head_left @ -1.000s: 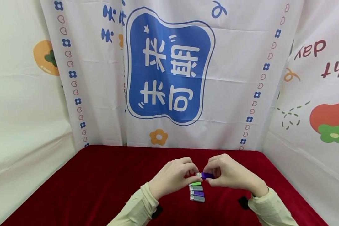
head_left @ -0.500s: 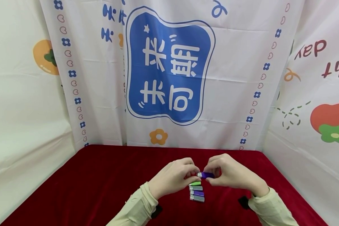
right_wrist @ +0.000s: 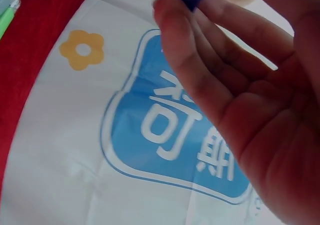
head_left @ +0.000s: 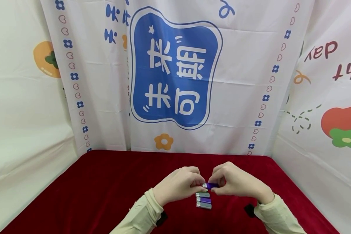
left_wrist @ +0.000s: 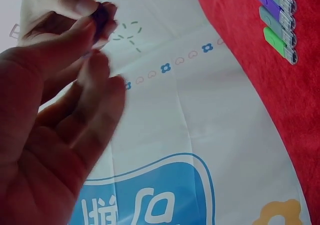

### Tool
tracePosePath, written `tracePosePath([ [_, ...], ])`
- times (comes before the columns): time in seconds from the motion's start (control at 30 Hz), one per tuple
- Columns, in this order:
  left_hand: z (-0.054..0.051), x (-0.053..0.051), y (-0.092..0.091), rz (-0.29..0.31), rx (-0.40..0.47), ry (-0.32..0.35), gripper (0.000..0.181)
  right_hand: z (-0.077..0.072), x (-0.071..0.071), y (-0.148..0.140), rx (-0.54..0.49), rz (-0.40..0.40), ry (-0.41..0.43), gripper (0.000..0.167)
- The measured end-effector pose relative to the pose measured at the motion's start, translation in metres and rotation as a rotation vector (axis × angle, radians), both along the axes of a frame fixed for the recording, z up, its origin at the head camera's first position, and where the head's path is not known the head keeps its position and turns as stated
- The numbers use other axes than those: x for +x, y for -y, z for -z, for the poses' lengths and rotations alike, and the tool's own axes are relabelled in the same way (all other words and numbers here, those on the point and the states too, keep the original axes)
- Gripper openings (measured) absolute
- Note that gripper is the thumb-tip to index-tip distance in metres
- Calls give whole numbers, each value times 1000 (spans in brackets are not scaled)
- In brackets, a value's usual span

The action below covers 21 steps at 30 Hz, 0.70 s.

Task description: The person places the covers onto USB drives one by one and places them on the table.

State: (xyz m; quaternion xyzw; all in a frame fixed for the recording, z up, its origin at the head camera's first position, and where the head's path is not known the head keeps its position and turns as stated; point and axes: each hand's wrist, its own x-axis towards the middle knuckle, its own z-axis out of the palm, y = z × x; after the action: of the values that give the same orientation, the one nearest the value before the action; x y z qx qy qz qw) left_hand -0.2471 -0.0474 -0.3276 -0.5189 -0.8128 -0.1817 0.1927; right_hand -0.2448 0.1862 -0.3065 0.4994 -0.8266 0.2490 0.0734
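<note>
Between my two hands, over the near right part of the table, is a purple USB flash drive with its metal-coloured end to the left. My right hand pinches its purple body between thumb and fingers. At the other end, the thumb and fingers of my left hand pinch the tip. Just below lies a row of more USB drives: a green one, mostly behind my left thumb in the head view, a grey one, a purple one and another grey one.
Dark red cloth covers the table. White printed curtains rise at the back and both sides. Black patches show beside the wrists.
Both hands have come slightly down toward the row with the purple drive, the right one also a little left. The green drive is now mostly covered in the head view.
</note>
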Motion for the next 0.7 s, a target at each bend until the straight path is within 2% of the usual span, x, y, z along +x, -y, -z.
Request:
tracePosePath([
  [0.2,4,3,0,-103,-160,152,14,20,-8,13,94,-7,104,15],
  [0.33,3,5,3,-150,-198,212,15,38,-11,24,208,43,166,13],
  [0.5,0,5,6,-180,-194,247,9,54,-10,34,328,117,134,15],
  [0.7,-1,4,7,-188,-205,302,11,64,-8,40,355,147,89,22],
])
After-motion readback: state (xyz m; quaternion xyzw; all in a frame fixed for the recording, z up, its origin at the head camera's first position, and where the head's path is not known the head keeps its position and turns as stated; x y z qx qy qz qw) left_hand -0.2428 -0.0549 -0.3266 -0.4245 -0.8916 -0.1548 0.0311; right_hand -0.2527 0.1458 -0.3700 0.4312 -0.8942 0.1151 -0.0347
